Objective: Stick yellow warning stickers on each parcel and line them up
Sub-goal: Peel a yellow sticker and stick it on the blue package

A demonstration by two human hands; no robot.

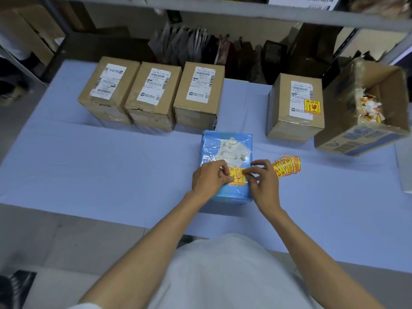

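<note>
Both hands are on one yellow sticker (238,176), low over the near half of the blue parcel (211,143). My left hand (209,179) pinches its left edge, fingers curled. My right hand (264,181) pinches the upper right corner, thumb to forefinger. I hold two edges so it lands flat, I'd guess. Can't tell if the backing is off. The sticker sits between my grips, below the parcel's white label. The spare sticker stack (287,166) is fanned just beside my right hand. Three brown boxes (153,94) are lined up behind, unstickered. A fourth box (294,103), well apart to the right, has one.
</note>
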